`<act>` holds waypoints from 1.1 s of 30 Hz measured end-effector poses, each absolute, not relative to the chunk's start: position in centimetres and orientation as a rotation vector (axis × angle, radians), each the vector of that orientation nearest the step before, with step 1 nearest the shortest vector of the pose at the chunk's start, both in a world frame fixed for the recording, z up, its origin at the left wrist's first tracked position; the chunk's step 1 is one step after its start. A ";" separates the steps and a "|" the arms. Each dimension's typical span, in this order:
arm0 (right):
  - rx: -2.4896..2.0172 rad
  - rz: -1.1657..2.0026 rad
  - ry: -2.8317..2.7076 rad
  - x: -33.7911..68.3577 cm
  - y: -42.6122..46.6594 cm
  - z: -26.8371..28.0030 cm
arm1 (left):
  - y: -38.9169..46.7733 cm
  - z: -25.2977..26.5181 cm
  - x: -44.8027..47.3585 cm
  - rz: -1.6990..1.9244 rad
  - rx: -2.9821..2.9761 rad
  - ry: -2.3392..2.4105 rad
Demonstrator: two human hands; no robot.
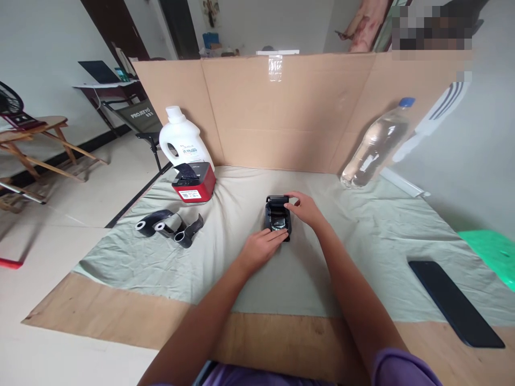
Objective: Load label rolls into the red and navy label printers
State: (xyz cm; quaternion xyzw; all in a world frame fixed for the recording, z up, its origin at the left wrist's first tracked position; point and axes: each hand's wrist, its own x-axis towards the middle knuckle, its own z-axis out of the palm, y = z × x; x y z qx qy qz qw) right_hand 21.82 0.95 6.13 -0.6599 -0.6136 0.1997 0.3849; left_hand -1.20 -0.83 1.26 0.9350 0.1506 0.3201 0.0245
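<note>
A small black printer with its lid raised sits in the middle of the cloth. Inside its bay something dark and shiny shows; I cannot make out what. My left hand lies over the printer's near edge, fingers stretched out flat on it. At the far right corner, my right hand has the raised lid between thumb and fingers. To the left lie several black rolls, partly unwound, with pale cores. Behind them stands a red and black box-shaped printer with a black strip on top.
A white jug stands behind the red printer, against a cardboard screen. A clear bottle with a blue cap is at the back right. A black phone lies at the right front. Another person's arm shows beyond the screen.
</note>
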 end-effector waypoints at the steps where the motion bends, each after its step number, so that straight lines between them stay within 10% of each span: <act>1: -1.691 0.523 -1.598 21.9 0.6 6.4 | -0.8 1.3 -1.2 0.987 2.886 0.475; 33: -1.675 1.069 -1.113 19.0 0.6 4.3 | -0.5 2.1 -1.5 1.057 2.440 0.751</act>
